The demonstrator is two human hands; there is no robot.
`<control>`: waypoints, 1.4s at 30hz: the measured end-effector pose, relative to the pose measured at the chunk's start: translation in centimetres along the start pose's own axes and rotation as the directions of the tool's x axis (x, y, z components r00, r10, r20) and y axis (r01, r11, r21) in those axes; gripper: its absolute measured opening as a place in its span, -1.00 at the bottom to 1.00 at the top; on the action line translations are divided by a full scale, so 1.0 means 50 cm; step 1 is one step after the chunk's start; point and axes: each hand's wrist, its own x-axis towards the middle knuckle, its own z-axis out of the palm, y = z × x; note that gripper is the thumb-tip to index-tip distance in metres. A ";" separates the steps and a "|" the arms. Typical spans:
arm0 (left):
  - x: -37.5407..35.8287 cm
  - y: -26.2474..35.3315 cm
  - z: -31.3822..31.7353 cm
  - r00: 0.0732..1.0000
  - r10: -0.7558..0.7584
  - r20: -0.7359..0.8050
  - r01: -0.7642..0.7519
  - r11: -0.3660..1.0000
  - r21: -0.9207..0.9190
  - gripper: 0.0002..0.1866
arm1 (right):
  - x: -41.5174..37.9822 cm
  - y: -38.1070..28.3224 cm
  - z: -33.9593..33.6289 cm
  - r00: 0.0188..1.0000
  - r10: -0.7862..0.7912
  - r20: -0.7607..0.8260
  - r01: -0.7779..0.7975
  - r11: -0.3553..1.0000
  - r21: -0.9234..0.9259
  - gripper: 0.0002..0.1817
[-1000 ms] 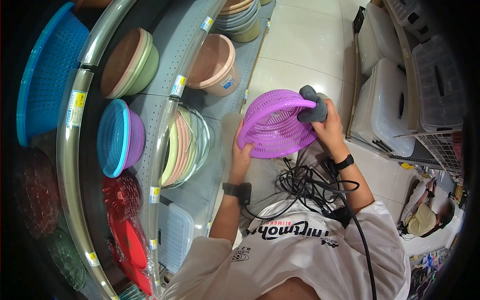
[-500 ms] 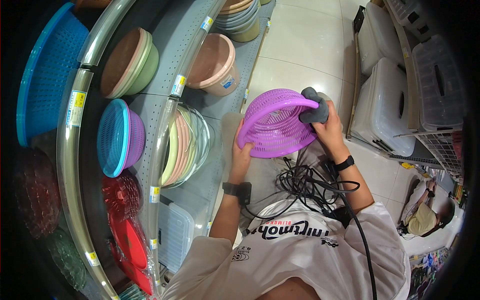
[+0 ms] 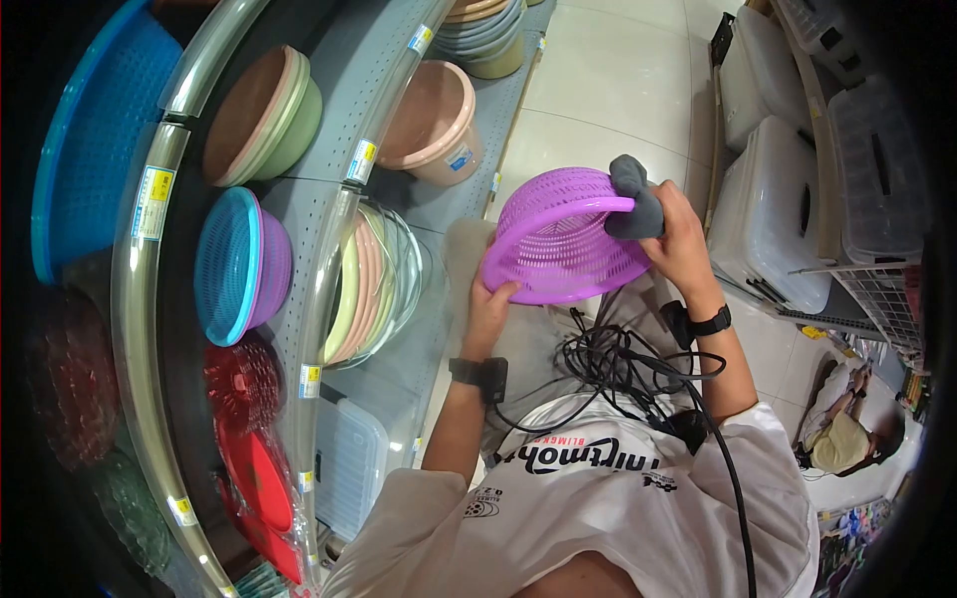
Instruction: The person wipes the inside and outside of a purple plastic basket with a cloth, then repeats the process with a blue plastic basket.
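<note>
A purple plastic basket (image 3: 570, 254) with slotted walls is held up in front of my body, its opening tilted toward me. My left hand (image 3: 488, 311) grips the basket's rim at its lower left, thumb over the edge. At the basket's right side, my right hand (image 3: 681, 244) is closed around a dark grey cloth (image 3: 634, 196), which lies against the rim. Part of the fingers of both hands is hidden. Black cables (image 3: 613, 349) hang in a tangle below the basket, in front of my shirt.
On the left shelves (image 3: 334, 130) are stacked basins (image 3: 261, 120), a blue and purple basket stack (image 3: 227, 264), a pink bucket (image 3: 434, 125) and red plastic ware (image 3: 254, 448). Clear storage boxes (image 3: 763, 209) line the right side. Another person (image 3: 842, 429) is low in the aisle at right.
The basket has shifted slightly up and to the right with both hands. My right hand and the grey cloth have turned on the rim, the cloth now reaching higher.
</note>
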 end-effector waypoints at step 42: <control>0.000 0.047 0.035 0.997 0.073 0.006 -0.073 0.992 0.102 -0.11 | 0.067 -0.055 0.064 0.989 -0.148 -0.015 0.144 0.978 -0.150 -0.58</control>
